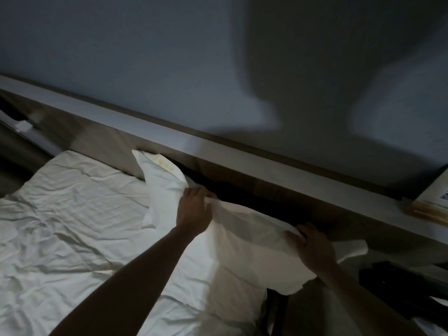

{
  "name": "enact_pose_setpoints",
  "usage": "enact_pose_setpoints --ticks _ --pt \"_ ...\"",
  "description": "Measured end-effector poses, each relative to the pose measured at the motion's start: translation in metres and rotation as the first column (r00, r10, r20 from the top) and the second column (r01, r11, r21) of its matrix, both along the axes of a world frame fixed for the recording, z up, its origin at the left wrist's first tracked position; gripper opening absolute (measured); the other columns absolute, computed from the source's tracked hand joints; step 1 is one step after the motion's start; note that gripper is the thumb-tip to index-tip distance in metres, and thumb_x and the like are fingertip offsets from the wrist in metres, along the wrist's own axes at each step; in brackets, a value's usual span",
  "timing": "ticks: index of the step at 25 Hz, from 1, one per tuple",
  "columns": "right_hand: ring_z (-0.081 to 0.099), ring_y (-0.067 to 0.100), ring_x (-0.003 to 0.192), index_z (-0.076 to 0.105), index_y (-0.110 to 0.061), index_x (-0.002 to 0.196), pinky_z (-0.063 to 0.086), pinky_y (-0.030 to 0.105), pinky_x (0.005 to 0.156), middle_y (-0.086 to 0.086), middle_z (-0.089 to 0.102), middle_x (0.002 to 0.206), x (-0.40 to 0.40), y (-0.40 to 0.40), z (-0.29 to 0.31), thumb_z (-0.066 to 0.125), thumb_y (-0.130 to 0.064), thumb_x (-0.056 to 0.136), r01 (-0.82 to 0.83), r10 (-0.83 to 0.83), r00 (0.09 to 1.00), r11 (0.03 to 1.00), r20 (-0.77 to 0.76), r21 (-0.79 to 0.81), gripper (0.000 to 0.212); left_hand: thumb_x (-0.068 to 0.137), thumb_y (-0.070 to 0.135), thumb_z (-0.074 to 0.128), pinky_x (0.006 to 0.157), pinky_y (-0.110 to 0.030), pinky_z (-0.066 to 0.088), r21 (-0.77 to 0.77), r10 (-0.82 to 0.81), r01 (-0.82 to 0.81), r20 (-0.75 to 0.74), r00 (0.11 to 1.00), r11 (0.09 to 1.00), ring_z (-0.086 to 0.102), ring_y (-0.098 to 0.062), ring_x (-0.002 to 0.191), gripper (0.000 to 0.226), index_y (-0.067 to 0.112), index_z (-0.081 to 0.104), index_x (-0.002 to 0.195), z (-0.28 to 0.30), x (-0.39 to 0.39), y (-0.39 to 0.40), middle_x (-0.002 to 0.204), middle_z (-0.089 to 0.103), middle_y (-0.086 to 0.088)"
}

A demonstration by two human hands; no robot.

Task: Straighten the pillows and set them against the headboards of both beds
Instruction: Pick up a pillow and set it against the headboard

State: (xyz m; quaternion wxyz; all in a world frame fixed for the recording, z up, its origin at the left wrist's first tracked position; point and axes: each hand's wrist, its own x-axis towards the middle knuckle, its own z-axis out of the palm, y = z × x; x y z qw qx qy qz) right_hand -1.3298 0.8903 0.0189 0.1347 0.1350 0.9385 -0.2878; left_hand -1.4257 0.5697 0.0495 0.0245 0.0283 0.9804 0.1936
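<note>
A white pillow lies at the head of the bed, right beside the brown headboard. My left hand pinches the pillow's upper edge near its middle. My right hand grips the same edge further right, close to the bed's corner. The pillow's far end sticks up against the headboard and shows a yellowish stain. Both forearms reach in from below. The room is dim and the picture is blurred.
A wrinkled white sheet covers the mattress to the left. A pale ledge runs along the headboard's top, with a boxed item at its right end. Dark objects sit beside the bed at lower right.
</note>
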Motion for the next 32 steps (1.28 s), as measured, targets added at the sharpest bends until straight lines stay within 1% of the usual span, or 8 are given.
enact_pose_setpoints --ticks 5,8,11,15,19,24,29,32 --pt "0.062 0.032 0.12 0.067 -0.01 0.129 0.047 0.046 0.104 0.009 0.068 0.127 -0.002 0.015 -0.004 0.06 -0.035 0.102 0.057 -0.056 0.998 0.997 -0.035 0.047 0.038 0.091 0.036 0.069 0.097 -0.047 0.054 -0.168 0.057 -0.053 0.018 0.998 0.984 0.052 -0.034 0.123 0.05 0.024 0.057 0.138 -0.002 -0.022 -0.029 0.139 0.051 -0.01" --pt "0.065 0.036 0.111 0.074 -0.011 0.116 0.051 0.05 0.098 0.012 0.076 0.115 -0.006 0.013 0.003 0.064 -0.033 0.1 0.153 -0.137 0.975 0.985 -0.175 0.082 0.03 0.097 0.041 0.059 0.094 -0.045 0.055 -0.077 0.115 -0.104 0.148 0.982 0.992 0.063 -0.034 0.115 0.051 0.026 0.05 0.145 0.001 -0.035 -0.019 0.132 0.06 -0.01" --pt "0.066 0.035 0.102 0.079 -0.015 0.104 0.052 0.045 0.09 0.009 0.079 0.102 -0.009 0.011 0.017 0.067 -0.036 0.097 0.191 -0.154 0.952 0.975 -0.266 0.116 0.025 0.1 0.043 0.049 0.089 -0.04 0.053 -0.054 0.107 -0.097 0.231 0.967 0.994 0.067 -0.031 0.11 0.038 0.026 0.064 0.13 0.004 -0.048 -0.009 0.121 0.073 -0.007" --pt "0.063 0.016 0.076 0.079 -0.018 0.102 0.047 0.032 0.069 -0.003 0.07 0.084 -0.016 0.02 0.041 0.061 -0.038 0.101 0.261 -0.263 0.938 0.964 -0.224 -0.042 0.027 0.101 0.041 0.05 0.088 -0.041 0.054 -0.005 0.144 -0.144 0.085 0.986 0.99 0.069 -0.036 0.107 0.032 0.024 0.072 0.116 0.019 -0.062 0.005 0.113 0.075 -0.011" --pt "0.066 0.015 0.078 0.081 -0.017 0.099 0.053 0.033 0.074 -0.004 0.074 0.084 -0.016 0.025 0.056 0.064 -0.034 0.1 0.337 -0.35 0.854 0.936 -0.385 -0.102 0.023 0.1 0.04 0.054 0.086 -0.041 0.054 0.056 0.116 -0.115 -0.006 0.993 0.992 0.069 -0.039 0.107 0.028 0.024 0.072 0.115 0.03 -0.07 0.015 0.11 0.076 -0.013" --pt "0.071 0.02 0.078 0.08 -0.02 0.104 0.059 0.035 0.071 -0.001 0.078 0.089 -0.01 0.029 0.046 0.065 -0.044 0.098 0.366 -0.348 0.9 0.93 -0.261 0.022 0.028 0.102 0.044 0.051 0.085 -0.038 0.049 -0.023 0.096 -0.094 0.205 0.974 0.995 0.065 -0.037 0.114 0.035 0.02 0.07 0.121 0.021 -0.069 0.027 0.121 0.072 -0.015" --pt "0.071 0.02 0.078 0.08 -0.017 0.101 0.059 0.037 0.072 0.002 0.079 0.091 -0.002 0.033 0.042 0.065 -0.035 0.099 0.435 -0.4 0.81 0.9 -0.429 -0.018 0.023 0.102 0.04 0.051 0.082 -0.038 0.05 0.064 0.113 -0.118 0.068 0.991 0.991 0.067 -0.04 0.109 0.028 0.021 0.07 0.111 0.027 -0.065 0.038 0.112 0.074 -0.015" --pt "0.072 0.028 0.085 0.079 -0.014 0.102 0.056 0.036 0.075 0.006 0.079 0.097 0.003 0.032 0.035 0.064 -0.029 0.101 0.488 -0.461 0.765 0.871 -0.45 -0.061 0.022 0.102 0.042 0.051 0.085 -0.04 0.051 0.048 0.081 -0.087 0.121 0.989 0.995 0.067 -0.04 0.111 0.032 0.022 0.07 0.119 0.024 -0.063 0.038 0.116 0.074 -0.015"
